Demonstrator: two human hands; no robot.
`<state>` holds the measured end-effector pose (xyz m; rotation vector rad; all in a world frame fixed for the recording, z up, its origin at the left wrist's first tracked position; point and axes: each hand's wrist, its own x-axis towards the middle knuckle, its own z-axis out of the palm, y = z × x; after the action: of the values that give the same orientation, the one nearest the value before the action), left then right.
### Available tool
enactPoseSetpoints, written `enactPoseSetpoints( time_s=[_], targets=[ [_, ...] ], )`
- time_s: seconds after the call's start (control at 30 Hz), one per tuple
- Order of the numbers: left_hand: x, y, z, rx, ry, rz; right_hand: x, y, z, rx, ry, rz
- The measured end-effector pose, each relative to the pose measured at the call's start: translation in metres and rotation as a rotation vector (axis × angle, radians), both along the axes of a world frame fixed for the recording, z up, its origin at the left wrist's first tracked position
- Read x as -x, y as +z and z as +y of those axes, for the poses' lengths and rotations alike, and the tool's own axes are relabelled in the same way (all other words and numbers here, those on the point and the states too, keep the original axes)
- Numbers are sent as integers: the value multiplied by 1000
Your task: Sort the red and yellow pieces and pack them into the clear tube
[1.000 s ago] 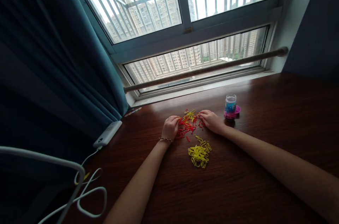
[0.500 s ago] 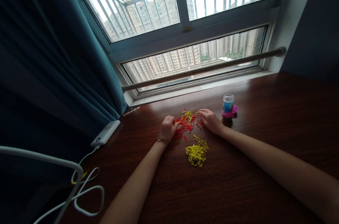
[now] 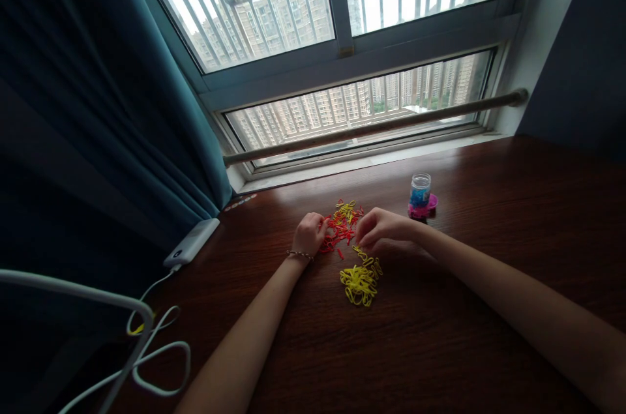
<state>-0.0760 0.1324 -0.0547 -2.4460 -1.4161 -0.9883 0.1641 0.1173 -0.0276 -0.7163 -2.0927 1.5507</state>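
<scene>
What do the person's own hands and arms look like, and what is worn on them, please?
Both the left hand and the right hand are without gloves. A thin bracelet with a mixed light and dark pattern circles the left wrist; none shows on the right. No sleeve is visible on the left forearm or right forearm. Rings are too small to judge.

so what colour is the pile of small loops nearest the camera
The pile of small loops is yellow, seen in the head view.
</scene>
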Motion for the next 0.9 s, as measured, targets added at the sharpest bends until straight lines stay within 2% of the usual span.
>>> enactPoseSetpoints(
  time_s=[0.07,0.13,0.2,0.3,0.37,0.47,0.57,0.63,0.77,0.9],
  targets=[
    [0,0,0,2,-8,-6,3,6,-6,99,138,-47],
    [-1,1,-1,2,-22,-9,7,6,-8,63,127,-70],
    [-1,3,-3,4,-51,-43,11,1,-7,-80,-12,-31],
    [-6,9,-7,64,-131,-171,14,-9,-4,-390,-259,27],
    [-11,16,-11,187,-206,-280,13,-14,-3,-564,-342,-5],
    [-21,25,-19,481,-344,-378,11,-18,-2,-764,-449,-104],
    [-31,29,-26,724,-474,-330,9,-23,1,-899,-517,-164],
    [-35,29,-30,781,-522,-271,9,-27,3,-948,-508,-200],
    [-36,26,-31,700,-492,-213,11,-36,6,-973,-443,-358],
    [-29,22,-23,406,-392,-171,12,-39,6,-962,-403,-510]
  ],
)
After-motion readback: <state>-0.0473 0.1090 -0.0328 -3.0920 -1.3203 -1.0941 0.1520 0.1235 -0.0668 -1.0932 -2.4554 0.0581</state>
